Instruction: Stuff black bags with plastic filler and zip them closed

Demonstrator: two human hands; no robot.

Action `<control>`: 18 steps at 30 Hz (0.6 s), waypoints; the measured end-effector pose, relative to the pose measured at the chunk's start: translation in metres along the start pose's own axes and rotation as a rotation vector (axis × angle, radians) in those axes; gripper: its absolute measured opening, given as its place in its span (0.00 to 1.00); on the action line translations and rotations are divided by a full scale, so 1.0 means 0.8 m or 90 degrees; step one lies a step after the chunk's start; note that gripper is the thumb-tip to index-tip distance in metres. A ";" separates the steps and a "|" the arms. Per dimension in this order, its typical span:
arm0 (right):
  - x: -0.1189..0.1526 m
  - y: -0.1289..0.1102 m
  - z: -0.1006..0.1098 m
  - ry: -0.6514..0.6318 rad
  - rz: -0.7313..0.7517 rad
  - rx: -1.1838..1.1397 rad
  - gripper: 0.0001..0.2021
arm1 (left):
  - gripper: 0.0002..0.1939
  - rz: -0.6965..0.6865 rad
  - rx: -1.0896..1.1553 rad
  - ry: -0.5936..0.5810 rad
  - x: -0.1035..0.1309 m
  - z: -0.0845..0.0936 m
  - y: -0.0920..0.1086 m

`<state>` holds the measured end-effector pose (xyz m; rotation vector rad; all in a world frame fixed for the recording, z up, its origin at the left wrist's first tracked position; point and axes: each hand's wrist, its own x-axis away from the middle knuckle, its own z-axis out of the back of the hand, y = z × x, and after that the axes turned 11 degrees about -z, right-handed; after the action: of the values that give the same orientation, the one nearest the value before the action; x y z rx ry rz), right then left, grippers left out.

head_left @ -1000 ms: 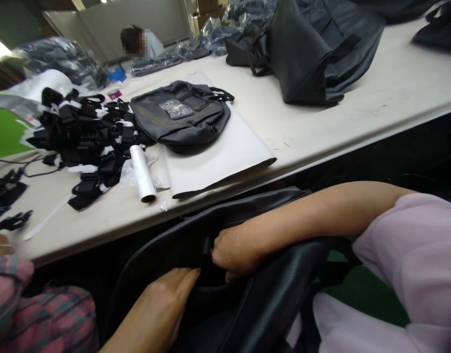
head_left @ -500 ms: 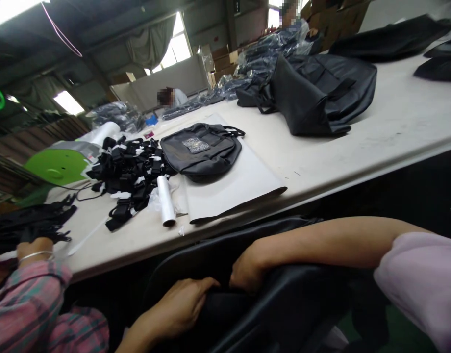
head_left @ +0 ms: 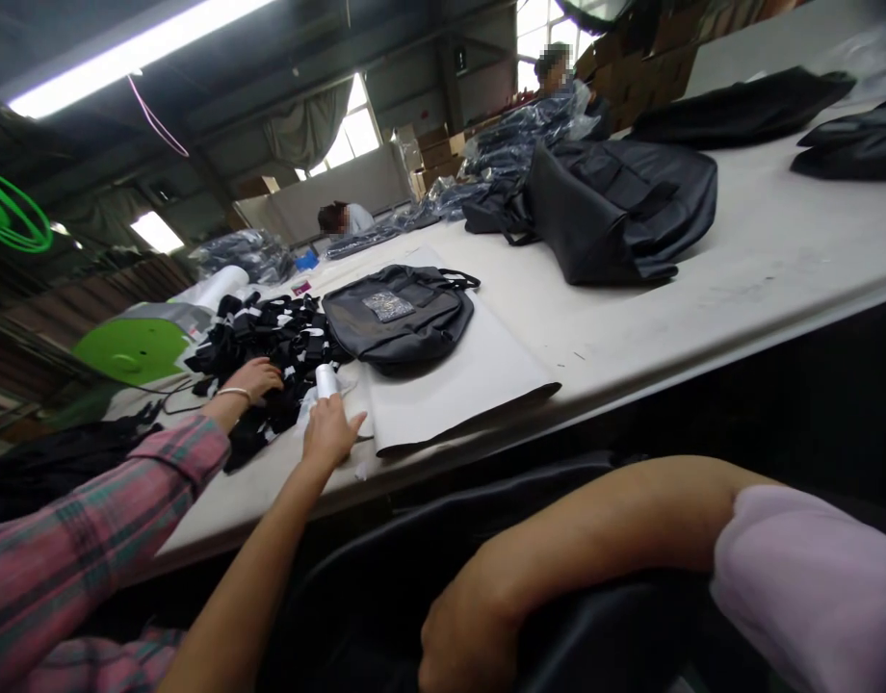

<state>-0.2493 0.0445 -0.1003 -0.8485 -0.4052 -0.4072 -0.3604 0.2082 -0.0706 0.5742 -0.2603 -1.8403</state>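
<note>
Counter (head_left: 746,260) across twelve o'clock; at eight, left hand (head_left: 332,431), thumb spread apart, touches roll (head_left: 326,381); at six, right hand (head_left: 472,626) meets bag (head_left: 602,621), grip unclear.

On the table (head_left: 775,255), a hand could pass along the strip between the white sheet (head_left: 429,414) and the large black bag (head_left: 631,221), and also along the front edge on the right; over the sheet, the black backpack (head_left: 423,335) blocks the way; beside it lies the strap heap (head_left: 276,332), with the co-worker's arm (head_left: 136,505) reaching across; the roll (head_left: 326,381) obstructs the space between heap and sheet.
</note>
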 end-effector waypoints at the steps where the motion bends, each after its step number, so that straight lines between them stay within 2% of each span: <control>1: -0.005 0.002 -0.002 -0.029 0.007 0.016 0.21 | 0.22 0.023 -0.017 0.008 -0.013 -0.012 -0.005; 3: -0.006 0.010 -0.006 -0.075 0.026 0.036 0.23 | 0.27 0.081 -0.032 0.027 -0.029 -0.028 -0.017; 5: 0.001 0.015 -0.010 -0.033 0.016 0.042 0.24 | 0.26 0.149 -0.017 0.042 -0.038 -0.032 -0.031; 9: 0.036 0.008 -0.005 0.024 -0.004 0.067 0.22 | 0.12 0.259 0.105 0.027 -0.042 -0.009 -0.056; 11: 0.066 0.002 0.009 0.085 0.012 0.044 0.15 | 0.06 0.273 0.206 0.022 -0.034 0.010 -0.058; 13: 0.098 0.003 0.029 0.171 0.052 -0.080 0.07 | 0.07 0.253 0.316 0.024 -0.018 0.029 -0.052; 15: 0.123 0.018 0.052 0.296 0.079 -0.298 0.15 | 0.14 0.211 0.420 0.012 0.004 0.045 -0.040; 16: 0.132 0.030 0.063 0.391 0.080 -0.411 0.17 | 0.19 0.190 0.466 0.003 0.016 0.052 -0.032; 18: 0.138 0.059 0.082 0.631 0.059 -0.585 0.16 | 0.27 0.164 0.540 -0.012 0.040 0.060 -0.015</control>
<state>-0.1444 0.1039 -0.0361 -1.4024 0.8070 -0.8859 -0.4022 0.1775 -0.0430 1.0391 -1.1011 -1.4311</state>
